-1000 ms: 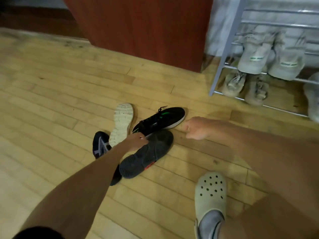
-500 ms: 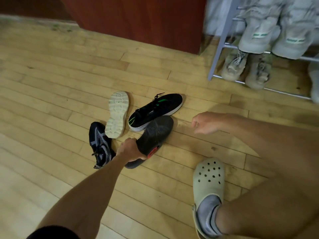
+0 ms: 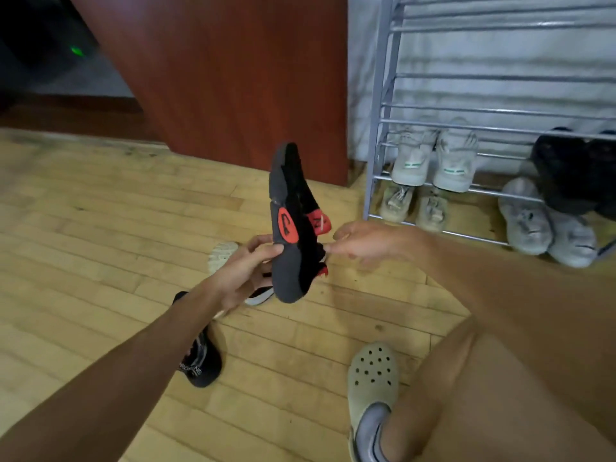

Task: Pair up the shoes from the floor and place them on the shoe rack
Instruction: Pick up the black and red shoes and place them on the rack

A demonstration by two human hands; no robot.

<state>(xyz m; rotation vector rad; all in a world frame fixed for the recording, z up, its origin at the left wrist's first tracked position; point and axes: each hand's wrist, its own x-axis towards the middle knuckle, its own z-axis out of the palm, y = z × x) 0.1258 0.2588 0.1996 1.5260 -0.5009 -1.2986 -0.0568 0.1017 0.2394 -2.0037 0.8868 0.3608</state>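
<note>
My left hand (image 3: 243,271) grips a black shoe with red patches (image 3: 290,225) near its heel, holding it up off the floor with the toe pointing up and the dark sole turned toward me. My right hand (image 3: 370,241) is open just right of the shoe, fingertips at its side. On the floor lie a dark grey-patterned shoe (image 3: 200,361), a shoe with its white sole up (image 3: 221,256) and a black shoe with a white sole (image 3: 260,295), the last two mostly hidden behind my hand. The grey metal shoe rack (image 3: 375,135) stands at the right.
The rack holds pale high-tops (image 3: 433,158), beige sneakers (image 3: 413,203), grey shoes (image 3: 546,225) and a black pair (image 3: 573,171). A reddish-brown wooden cabinet (image 3: 233,78) stands left of the rack. My foot in a pale clog (image 3: 373,385) is on the wood floor.
My left hand has lifted the black and red shoe from the floor pile and turned it upright. My right hand opened and came in beside it. The view tilted up.
</note>
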